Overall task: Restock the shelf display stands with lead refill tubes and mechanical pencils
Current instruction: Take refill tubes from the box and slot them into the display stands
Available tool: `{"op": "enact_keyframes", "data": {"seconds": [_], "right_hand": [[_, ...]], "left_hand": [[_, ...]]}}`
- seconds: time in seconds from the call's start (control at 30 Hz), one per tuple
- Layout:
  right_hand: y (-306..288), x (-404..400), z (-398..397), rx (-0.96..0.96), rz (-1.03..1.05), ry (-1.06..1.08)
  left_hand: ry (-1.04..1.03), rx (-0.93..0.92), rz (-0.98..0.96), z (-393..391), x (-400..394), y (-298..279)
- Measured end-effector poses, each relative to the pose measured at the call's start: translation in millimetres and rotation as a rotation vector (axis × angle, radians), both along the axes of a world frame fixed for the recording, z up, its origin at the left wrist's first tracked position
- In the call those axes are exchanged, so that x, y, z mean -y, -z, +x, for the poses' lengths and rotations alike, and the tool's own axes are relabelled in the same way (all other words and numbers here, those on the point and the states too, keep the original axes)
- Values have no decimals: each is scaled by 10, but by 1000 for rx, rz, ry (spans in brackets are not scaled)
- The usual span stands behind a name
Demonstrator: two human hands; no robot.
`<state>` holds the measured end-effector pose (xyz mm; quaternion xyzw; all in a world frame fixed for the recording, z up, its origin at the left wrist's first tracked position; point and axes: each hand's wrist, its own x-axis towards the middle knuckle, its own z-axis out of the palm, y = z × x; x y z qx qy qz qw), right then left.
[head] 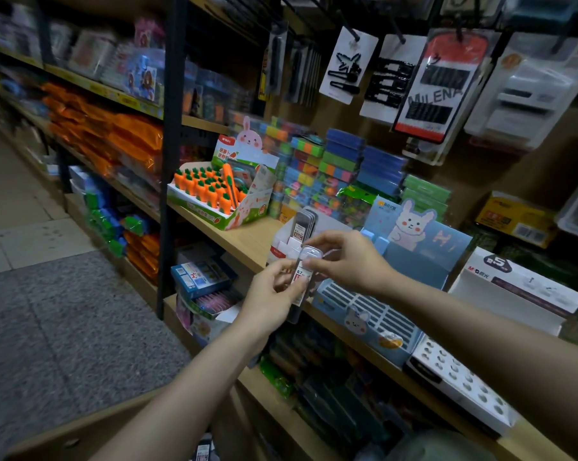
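Note:
A lead refill tube (301,272), dark with a clear cap and a white label marked 0.7, is held upright in front of the wooden shelf (244,242). My left hand (274,296) grips its lower half. My right hand (344,261) pinches the clear cap from above. Just behind stands a white display stand (287,239) holding a few more refill tubes (304,222). To its right is a blue rabbit display stand (414,257) with a slotted front tray (364,314).
A carrot-eraser display box (221,194) sits left on the same shelf. Stacked coloured sticky-note packs (330,171) fill the back. A white boxed stand with round holes (460,374) is at right. Hair-clip cards (347,64) hang above. A cardboard box edge (91,427) lies below left.

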<state>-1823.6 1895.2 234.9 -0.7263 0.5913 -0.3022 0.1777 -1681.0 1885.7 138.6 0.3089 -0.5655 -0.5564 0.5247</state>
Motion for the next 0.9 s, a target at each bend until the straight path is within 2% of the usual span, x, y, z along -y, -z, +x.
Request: {"op": "enact_keyframes", "data": {"seconds": [0.1, 0.2, 0.27, 0.33, 0.47, 0.63, 0.9], "right_hand": [[-189, 150, -38, 33, -68, 79], [-450, 362, -158, -15, -313, 247], [-519, 493, -220, -96, -421, 331], [-487, 615, -242, -153, -437, 356], [-331, 802, -245, -279, -437, 361], [-194, 915, -253, -347, -383, 365], [-106, 961, -288, -382, -279, 358]], "left_hand": [[-198, 210, -90, 79, 120, -54], [-339, 497, -252, 273, 289, -68], [-332, 647, -394, 374, 365, -57], [-262, 731, -506, 387, 413, -52], [-149, 893, -567, 284, 484, -4], [-97, 964, -569, 312, 508, 89], [-99, 938, -554, 277, 506, 81]]}}
